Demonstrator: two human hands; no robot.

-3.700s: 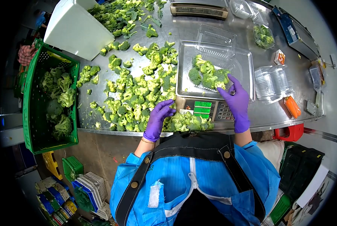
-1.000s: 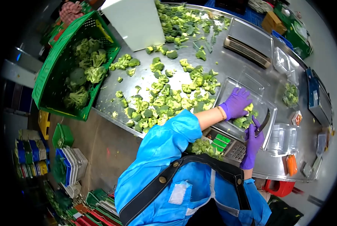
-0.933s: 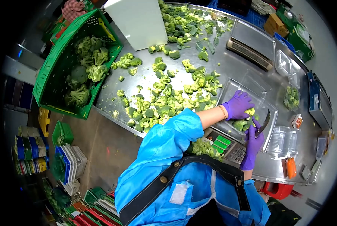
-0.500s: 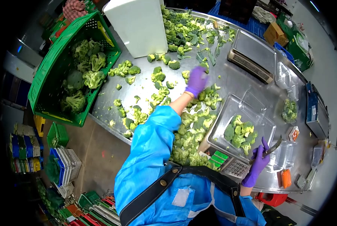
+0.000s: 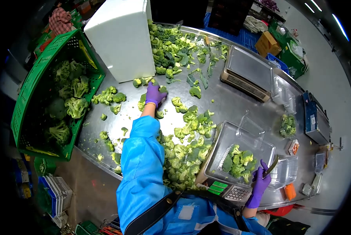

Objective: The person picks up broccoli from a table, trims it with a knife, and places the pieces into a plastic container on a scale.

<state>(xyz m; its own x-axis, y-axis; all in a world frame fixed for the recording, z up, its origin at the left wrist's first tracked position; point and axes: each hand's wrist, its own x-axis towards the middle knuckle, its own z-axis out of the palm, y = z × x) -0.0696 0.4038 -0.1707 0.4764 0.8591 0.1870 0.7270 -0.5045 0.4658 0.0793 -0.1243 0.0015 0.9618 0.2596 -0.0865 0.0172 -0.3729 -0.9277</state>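
Note:
In a purple glove, my left hand reaches far out over the steel table, its fingers curled round a broccoli floret near the white box. More florets lie beside its fingertips. My right hand, also gloved, is closed on a knife whose blade points up and away. Just left of that hand, a clear plastic tray with broccoli florets rests on a weighing scale. A large pile of cut florets covers the table between my arms.
A green crate with broccoli heads stands at the left. The white box stands at the back, beside a heap of broccoli pieces. A second scale, a filled clear pack and empty clear trays are on the right.
My left hand has moved left and away from me to the florets by the white box. My right hand still holds the knife near the scale. The camera view has shifted.

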